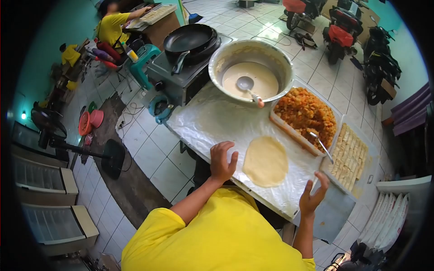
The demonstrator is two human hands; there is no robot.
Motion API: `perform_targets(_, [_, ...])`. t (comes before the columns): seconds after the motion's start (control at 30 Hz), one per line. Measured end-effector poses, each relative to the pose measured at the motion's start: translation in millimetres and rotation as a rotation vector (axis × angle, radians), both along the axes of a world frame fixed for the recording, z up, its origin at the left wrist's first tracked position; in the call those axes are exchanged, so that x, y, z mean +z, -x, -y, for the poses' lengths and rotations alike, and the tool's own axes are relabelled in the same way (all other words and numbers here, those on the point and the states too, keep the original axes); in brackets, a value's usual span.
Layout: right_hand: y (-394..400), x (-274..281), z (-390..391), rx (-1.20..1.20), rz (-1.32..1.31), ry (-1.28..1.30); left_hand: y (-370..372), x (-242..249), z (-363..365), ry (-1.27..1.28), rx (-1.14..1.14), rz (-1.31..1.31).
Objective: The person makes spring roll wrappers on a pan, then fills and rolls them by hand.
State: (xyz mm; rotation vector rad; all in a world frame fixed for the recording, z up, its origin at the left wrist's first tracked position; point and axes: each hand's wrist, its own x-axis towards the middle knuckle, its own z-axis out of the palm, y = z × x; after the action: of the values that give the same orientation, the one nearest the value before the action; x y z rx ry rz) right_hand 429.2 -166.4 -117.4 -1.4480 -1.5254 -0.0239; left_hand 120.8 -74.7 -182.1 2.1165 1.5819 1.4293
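Observation:
A thin round wrapper (266, 161) lies flat on the plastic-covered table (199, 122). To its left is my left hand (222, 161), fingers apart, holding nothing. My right hand (313, 195) is off to the wrapper's right, by the table's front edge, with its fingers spread and nothing in them. Beyond the wrapper stands a large metal pot (251, 45) of pale batter, a ladle (245, 83) resting in it. A plastic container of orange diced filling (304, 113) sits at the right, with a spoon (322, 148) in it. Alongside is a tray of rolled pastries (348, 158).
Frying pans (189, 39) are stacked on a stove (181, 77) beyond the table's left end. A standing fan (113, 158) is on the floor at left. Another person (112, 30) in yellow works at the back. Motorcycles (340, 34) stand at back right.

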Motion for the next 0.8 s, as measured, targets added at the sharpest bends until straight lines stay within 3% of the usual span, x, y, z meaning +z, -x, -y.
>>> perform_targets(0.1, [19,-14,25,0.001,0.033,0.074,1,1,0,-0.009,-0.021,0.001])
perform_targets(0.23, [17,-23,70,-0.235,-0.012,0.260,-1,-4,0,0.032,0.023,-0.031])
perform_targets(0.4, [18,-58,92,-0.409,-0.229,0.323,0,-5,-2,0.118,0.009,-0.101])
perform_targets(0.57, [16,-71,101,-0.424,-0.287,0.275,0,2,0,0.207,-0.033,-0.201])
perform_targets(0.8, [12,-54,94,-0.409,-0.144,0.340,-4,5,0,0.360,-0.025,-0.231])
